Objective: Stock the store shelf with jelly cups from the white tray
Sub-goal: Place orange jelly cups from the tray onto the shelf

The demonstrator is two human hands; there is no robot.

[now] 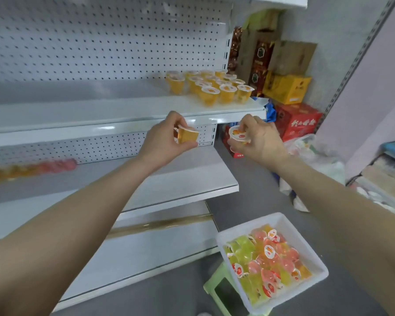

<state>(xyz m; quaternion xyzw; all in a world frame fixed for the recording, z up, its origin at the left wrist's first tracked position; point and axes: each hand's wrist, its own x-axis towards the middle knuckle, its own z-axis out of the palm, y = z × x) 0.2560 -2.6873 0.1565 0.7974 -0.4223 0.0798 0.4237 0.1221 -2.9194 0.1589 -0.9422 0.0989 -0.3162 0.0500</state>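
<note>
Fingers and thumb of the left hand (167, 139) curl round an orange jelly cup (188, 135), pinching it between thumb below and fingertips above, while the right hand (261, 139) pinches a second jelly cup (238, 134) at its rim, lid turned toward the camera. Both hands hover just in front of the upper shelf (100, 110), level with its front edge, so each cup seems bound for the cluster of orange cups (212, 86) standing upright in tidy rows at the shelf's right end. A light fingertip hold probably suits such small, soft-sided cups and lets them be set down among close neighbours. Taking one cup per hand likely halves the trips from the white tray (306, 246), which sits low at the right on a green stool (214, 290), heaped with green, pink and orange cups. Sorting by colour looks intended: only orange stands above, and a blurred row of orange and pink cups (32, 169) lies on the lower shelf (180, 176), so much stocking appears to remain
</note>
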